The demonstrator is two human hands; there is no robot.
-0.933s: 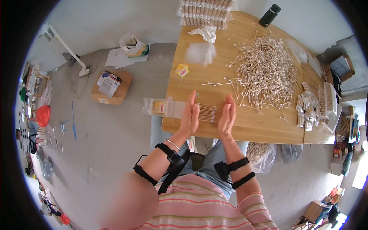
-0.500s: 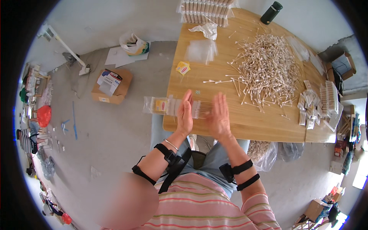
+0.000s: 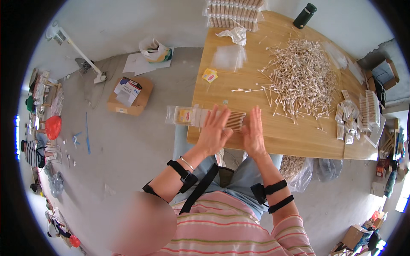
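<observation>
The row of cotton swabs (image 3: 235,121) lies on the table (image 3: 290,143) between my two hands, its sticks running left to right and one set of ends pointing at my right hand (image 3: 254,135). The sticks are thin and light brown, side by side. My left hand (image 3: 212,135) is open, its fingers spread, and hides the row's left part from me. My right hand is open too, fingers straight, just beside the right ends. I can't tell if either hand presses on them. Left of my left hand is a clear packet (image 3: 184,116) with a yellow label. Ahead of that hand are a yellow card (image 3: 209,75) and, farther on, clear bags (image 3: 229,57). A big swab heap (image 3: 303,79) sits ahead and right of my right hand.
</observation>
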